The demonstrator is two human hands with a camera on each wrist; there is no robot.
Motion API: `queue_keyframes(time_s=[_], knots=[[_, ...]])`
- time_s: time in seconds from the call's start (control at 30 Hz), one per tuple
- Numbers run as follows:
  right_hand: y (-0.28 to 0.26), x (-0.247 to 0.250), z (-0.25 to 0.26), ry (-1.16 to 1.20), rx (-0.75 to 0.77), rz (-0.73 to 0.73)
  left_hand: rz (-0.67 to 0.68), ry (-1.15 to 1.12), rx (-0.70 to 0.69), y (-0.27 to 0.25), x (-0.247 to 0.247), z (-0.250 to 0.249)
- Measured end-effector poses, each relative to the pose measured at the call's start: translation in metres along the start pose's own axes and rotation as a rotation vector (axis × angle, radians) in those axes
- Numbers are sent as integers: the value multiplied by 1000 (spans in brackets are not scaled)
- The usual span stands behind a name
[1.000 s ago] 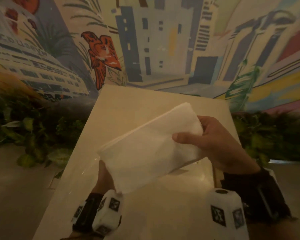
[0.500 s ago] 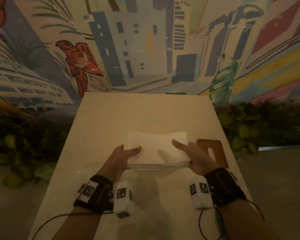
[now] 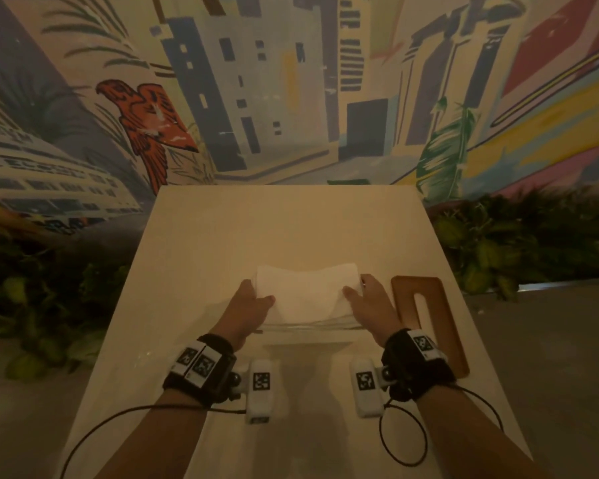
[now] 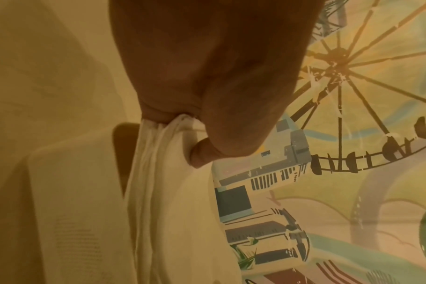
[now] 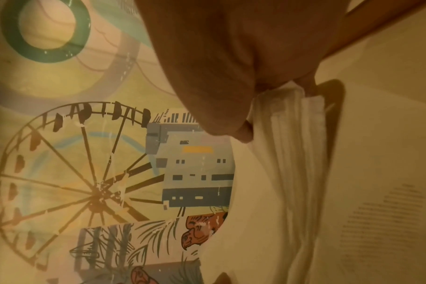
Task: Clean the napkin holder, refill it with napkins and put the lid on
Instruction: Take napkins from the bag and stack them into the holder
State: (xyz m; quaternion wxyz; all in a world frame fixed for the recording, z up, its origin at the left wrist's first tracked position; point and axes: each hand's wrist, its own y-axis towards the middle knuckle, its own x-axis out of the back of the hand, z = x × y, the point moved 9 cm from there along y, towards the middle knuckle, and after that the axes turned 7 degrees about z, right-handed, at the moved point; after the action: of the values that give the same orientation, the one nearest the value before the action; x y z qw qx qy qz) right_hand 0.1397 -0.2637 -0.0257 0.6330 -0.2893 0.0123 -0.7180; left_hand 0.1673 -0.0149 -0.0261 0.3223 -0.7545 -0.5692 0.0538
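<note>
Head view shows a pale table (image 3: pixel 291 229) below a painted mural (image 3: pixel 291 81). On it, the wooden lid (image 3: pixel 429 319) lies just right of the napkin stack (image 3: pixel 305 292), which sags over a clear holder (image 3: pixel 308 328), barely visible. Left hand (image 3: pixel 246 305) and right hand (image 3: pixel 370 305) each pinch an end of the stack. The napkins look light, soft and floppy; holding both ends seems wise.

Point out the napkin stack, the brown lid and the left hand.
napkin stack (image 3: pixel 306 293): head view, middle of top sheet.
brown lid (image 3: pixel 440 316): head view, right rim beside the slot.
left hand (image 3: pixel 249 307): head view, back of hand.
</note>
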Motion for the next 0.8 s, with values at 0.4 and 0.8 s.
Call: queue_keyframes(time_s=[0.4,0.8], knots=[[-15,9,21,-395,207,-106,-93,326,-151,-10,18,-20],[21,-29,21,-882,291,380,-51,1115,-337,6,-16,-31]])
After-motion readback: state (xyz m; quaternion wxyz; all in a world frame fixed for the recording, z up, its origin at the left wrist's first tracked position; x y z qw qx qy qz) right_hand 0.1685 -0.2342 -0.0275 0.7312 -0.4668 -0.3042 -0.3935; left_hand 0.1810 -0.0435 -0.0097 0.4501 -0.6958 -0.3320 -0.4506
